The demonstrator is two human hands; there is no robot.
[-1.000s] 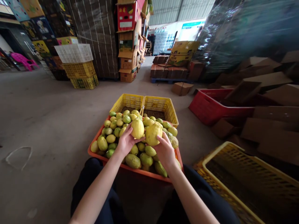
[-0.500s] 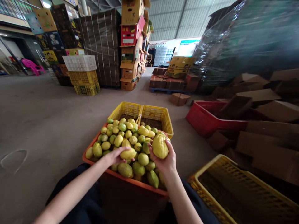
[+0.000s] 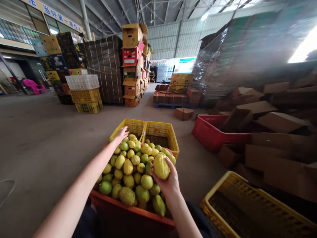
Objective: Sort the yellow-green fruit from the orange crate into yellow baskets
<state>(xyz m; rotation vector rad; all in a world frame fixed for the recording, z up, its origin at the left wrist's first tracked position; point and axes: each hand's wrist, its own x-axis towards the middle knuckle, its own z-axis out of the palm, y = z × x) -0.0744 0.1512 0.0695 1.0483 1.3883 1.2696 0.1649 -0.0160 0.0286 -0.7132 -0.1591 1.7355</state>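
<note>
A heap of yellow and green lemons fills an orange-red crate right in front of me. My right hand is wrapped round a large, lumpy yellow lemon, held above the right side of the heap. Stretched forward past the far left of the pile, my left hand has its fingers extended at the left yellow crate; no fruit shows in it. Beside that one stands a second yellow crate, touching it along one side.
Another yellow crate lies near my right knee. Beyond it are a red crate and a pile of flattened cardboard. Stacked cartons, wrapped pallets and stacked baskets stand farther back on the concrete floor.
My left hand has moved forward from the near heap to the left yellow crate, and the yellow lemon it held no longer shows. My right hand keeps its large lemon. The view has tilted up.
</note>
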